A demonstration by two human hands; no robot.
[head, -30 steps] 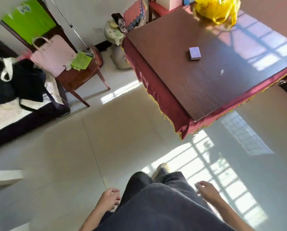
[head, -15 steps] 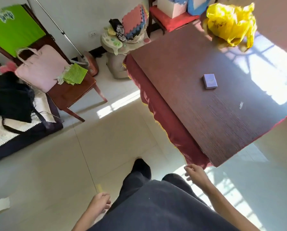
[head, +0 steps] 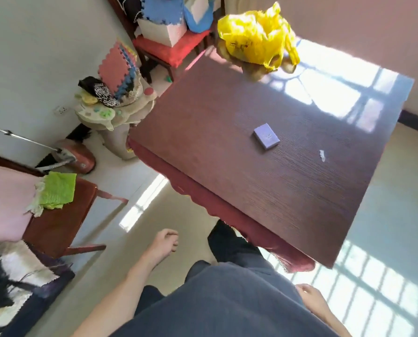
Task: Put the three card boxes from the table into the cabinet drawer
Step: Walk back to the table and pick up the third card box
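One small purple card box (head: 266,136) lies flat near the middle of the dark wooden table (head: 227,147). No other card box shows, and the cabinet drawer is out of view. My left hand (head: 163,244) swings forward over the floor, fingers loosely curled and holding nothing. My right hand (head: 308,296) hangs low beside my hip, below the table's near corner, also with nothing in it. Both hands are well short of the box.
A yellow plastic bag (head: 256,40) sits at the table's far edge. A small white scrap (head: 322,155) lies right of the box. A wooden chair (head: 62,215) with a green cloth (head: 57,190) stands left. A red fringed cloth (head: 227,212) hangs under the tabletop.
I have walked closer to the table, so the table and box loom larger. My left hand has swung forward and my right hand has dropped back beside my hip.
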